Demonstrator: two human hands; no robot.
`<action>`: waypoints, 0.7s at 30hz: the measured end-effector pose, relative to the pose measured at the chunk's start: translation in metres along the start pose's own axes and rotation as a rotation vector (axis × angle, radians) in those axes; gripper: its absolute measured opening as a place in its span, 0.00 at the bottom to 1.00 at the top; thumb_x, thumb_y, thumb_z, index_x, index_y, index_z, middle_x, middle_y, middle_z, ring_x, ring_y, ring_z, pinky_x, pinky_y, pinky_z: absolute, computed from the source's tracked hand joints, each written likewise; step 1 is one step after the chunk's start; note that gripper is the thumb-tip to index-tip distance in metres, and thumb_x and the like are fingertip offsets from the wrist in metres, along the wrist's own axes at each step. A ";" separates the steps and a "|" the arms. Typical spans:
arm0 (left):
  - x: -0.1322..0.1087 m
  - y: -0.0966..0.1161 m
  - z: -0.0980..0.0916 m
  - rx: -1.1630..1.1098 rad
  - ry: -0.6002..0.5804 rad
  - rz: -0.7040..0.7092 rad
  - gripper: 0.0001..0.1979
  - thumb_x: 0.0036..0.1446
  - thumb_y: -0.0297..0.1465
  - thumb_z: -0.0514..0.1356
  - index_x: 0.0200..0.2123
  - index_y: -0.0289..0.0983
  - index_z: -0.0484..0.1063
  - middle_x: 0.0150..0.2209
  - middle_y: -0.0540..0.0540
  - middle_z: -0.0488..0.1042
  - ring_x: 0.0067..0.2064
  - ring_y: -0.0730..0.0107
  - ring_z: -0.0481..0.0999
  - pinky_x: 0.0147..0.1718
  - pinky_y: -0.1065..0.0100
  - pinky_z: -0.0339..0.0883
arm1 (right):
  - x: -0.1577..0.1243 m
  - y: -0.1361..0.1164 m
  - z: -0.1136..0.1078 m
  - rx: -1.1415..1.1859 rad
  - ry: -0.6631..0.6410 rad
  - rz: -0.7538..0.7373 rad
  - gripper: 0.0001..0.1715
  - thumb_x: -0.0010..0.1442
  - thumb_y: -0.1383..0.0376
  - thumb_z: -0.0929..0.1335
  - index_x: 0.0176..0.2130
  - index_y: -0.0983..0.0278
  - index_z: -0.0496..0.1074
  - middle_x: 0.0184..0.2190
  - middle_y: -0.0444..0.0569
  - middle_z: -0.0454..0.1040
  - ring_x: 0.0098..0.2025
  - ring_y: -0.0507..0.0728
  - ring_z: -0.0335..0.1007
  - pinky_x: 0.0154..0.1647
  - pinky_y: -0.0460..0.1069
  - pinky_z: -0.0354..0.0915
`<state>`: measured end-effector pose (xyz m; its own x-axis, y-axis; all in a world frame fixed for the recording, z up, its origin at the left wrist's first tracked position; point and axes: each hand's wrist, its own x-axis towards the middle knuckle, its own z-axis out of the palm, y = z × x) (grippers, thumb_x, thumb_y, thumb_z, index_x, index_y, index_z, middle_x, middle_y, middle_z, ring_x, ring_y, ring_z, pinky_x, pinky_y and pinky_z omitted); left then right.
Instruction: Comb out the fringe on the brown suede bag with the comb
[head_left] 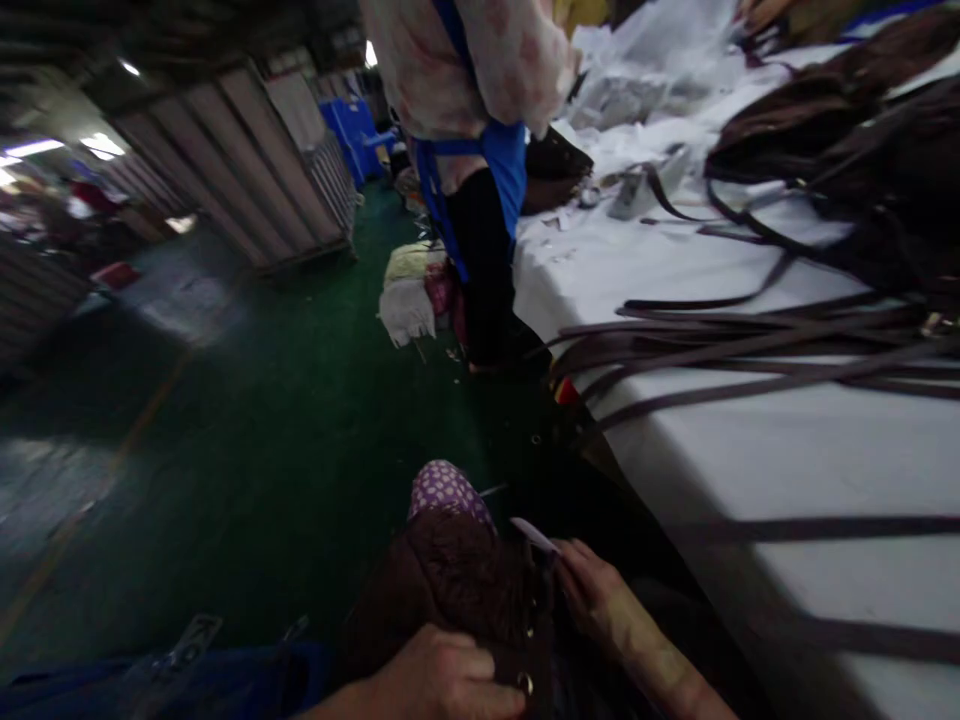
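A dark brown handbag (457,565) with metal eyelets lies across my lap at the bottom of the view. My left hand (446,675) is closed on its edge, beside a brass-coloured eyelet. At the bag's right side, my right hand (592,595) has its fingers pinched together. From those fingertips a thin pale strip (534,536) sticks out toward the upper left; its exact kind is unclear. Whether the right fingers also hold the bag cannot be made out. A purple dotted cloth (442,488) covers the knee just beyond the bag.
On the right, a white-covered table (847,450) bears brown straps (750,345), dark bags (840,150) and clear plastic wrapping (652,70). A person in a blue apron (504,170) stands ahead at it. Slatted carts (240,165) stand left on the green floor. Blue material (247,680) lies lower left.
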<state>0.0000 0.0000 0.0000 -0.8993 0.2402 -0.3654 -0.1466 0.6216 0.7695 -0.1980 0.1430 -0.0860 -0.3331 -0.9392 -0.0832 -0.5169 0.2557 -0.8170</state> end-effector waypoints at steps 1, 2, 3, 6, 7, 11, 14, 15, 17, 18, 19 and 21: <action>0.003 0.003 0.001 0.134 -0.004 0.034 0.13 0.63 0.38 0.53 0.45 0.41 0.73 0.30 0.47 0.70 0.31 0.66 0.67 0.29 0.68 0.57 | -0.004 -0.004 0.009 -0.010 -0.079 -0.043 0.18 0.65 0.62 0.58 0.50 0.58 0.70 0.41 0.51 0.72 0.40 0.55 0.71 0.41 0.50 0.68; 0.004 0.006 0.001 0.275 0.001 0.077 0.12 0.60 0.37 0.56 0.44 0.40 0.72 0.29 0.48 0.70 0.29 0.67 0.66 0.26 0.68 0.54 | -0.003 -0.008 0.018 -0.039 -0.164 -0.086 0.19 0.64 0.64 0.57 0.50 0.58 0.70 0.40 0.50 0.72 0.37 0.55 0.71 0.40 0.48 0.67; 0.005 0.009 0.000 0.397 0.011 0.123 0.11 0.58 0.36 0.58 0.43 0.40 0.72 0.28 0.48 0.71 0.28 0.67 0.66 0.24 0.67 0.51 | 0.001 -0.010 0.025 -0.081 -0.239 -0.106 0.19 0.63 0.64 0.59 0.50 0.59 0.70 0.40 0.50 0.72 0.36 0.55 0.71 0.38 0.48 0.66; 0.001 0.015 -0.005 0.497 0.057 0.194 0.12 0.55 0.31 0.59 0.44 0.41 0.70 0.26 0.50 0.71 0.25 0.68 0.66 0.21 0.66 0.47 | 0.017 -0.001 0.038 -0.169 -0.264 0.025 0.21 0.60 0.64 0.62 0.52 0.60 0.68 0.43 0.53 0.71 0.34 0.56 0.70 0.35 0.49 0.63; 0.000 0.015 -0.007 0.482 0.072 0.199 0.12 0.56 0.30 0.58 0.44 0.41 0.70 0.26 0.50 0.71 0.25 0.68 0.67 0.21 0.66 0.48 | 0.019 0.008 0.040 -0.160 -0.230 0.086 0.22 0.59 0.63 0.63 0.53 0.61 0.67 0.44 0.54 0.71 0.34 0.56 0.70 0.35 0.49 0.63; 0.003 0.012 -0.009 0.380 0.065 0.219 0.10 0.60 0.30 0.53 0.42 0.40 0.72 0.24 0.49 0.70 0.24 0.69 0.67 0.22 0.66 0.52 | 0.005 0.047 0.045 -0.056 -0.143 0.189 0.18 0.58 0.59 0.64 0.46 0.64 0.70 0.39 0.53 0.72 0.33 0.57 0.69 0.33 0.48 0.61; 0.003 0.013 -0.009 0.306 0.047 0.198 0.12 0.61 0.33 0.52 0.43 0.39 0.73 0.24 0.47 0.71 0.25 0.69 0.68 0.23 0.67 0.53 | -0.009 0.057 0.049 0.074 -0.103 0.170 0.20 0.65 0.57 0.56 0.39 0.65 0.71 0.33 0.48 0.73 0.34 0.55 0.69 0.34 0.46 0.62; 0.002 0.014 -0.010 0.254 0.035 0.159 0.14 0.62 0.37 0.53 0.44 0.38 0.74 0.26 0.47 0.71 0.26 0.69 0.69 0.23 0.68 0.54 | -0.011 0.056 0.050 0.117 -0.089 0.154 0.24 0.67 0.57 0.53 0.38 0.65 0.71 0.32 0.47 0.73 0.34 0.54 0.69 0.34 0.46 0.63; -0.001 0.014 -0.015 0.107 0.027 0.067 0.20 0.61 0.47 0.53 0.44 0.39 0.75 0.31 0.45 0.72 0.30 0.68 0.71 0.25 0.70 0.59 | -0.012 0.050 0.049 0.184 -0.062 0.121 0.28 0.68 0.56 0.50 0.35 0.66 0.71 0.30 0.46 0.72 0.33 0.54 0.68 0.33 0.45 0.63; -0.002 0.012 -0.018 0.054 0.072 0.026 0.25 0.60 0.52 0.51 0.42 0.39 0.76 0.33 0.44 0.71 0.32 0.68 0.72 0.27 0.70 0.62 | -0.011 0.045 0.049 0.204 -0.047 0.106 0.27 0.68 0.56 0.51 0.35 0.66 0.71 0.29 0.46 0.72 0.32 0.54 0.68 0.33 0.46 0.63; -0.001 0.009 -0.023 0.049 0.157 -0.016 0.28 0.60 0.54 0.49 0.41 0.39 0.76 0.36 0.43 0.71 0.36 0.66 0.72 0.31 0.68 0.65 | -0.009 0.040 0.048 0.215 -0.031 0.091 0.26 0.67 0.56 0.53 0.34 0.66 0.71 0.29 0.46 0.72 0.32 0.54 0.67 0.33 0.46 0.64; 0.004 0.000 -0.033 0.222 0.397 -0.119 0.27 0.61 0.52 0.48 0.45 0.39 0.75 0.45 0.40 0.70 0.46 0.59 0.71 0.44 0.60 0.66 | -0.004 0.030 0.045 0.221 -0.004 0.056 0.20 0.65 0.58 0.57 0.35 0.65 0.72 0.31 0.47 0.72 0.33 0.54 0.68 0.37 0.48 0.64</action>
<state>-0.0177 -0.0237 0.0159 -0.9759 -0.1199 -0.1823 -0.2059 0.7824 0.5878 -0.1763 0.1444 -0.1361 -0.3528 -0.9260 -0.1341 -0.3123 0.2517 -0.9160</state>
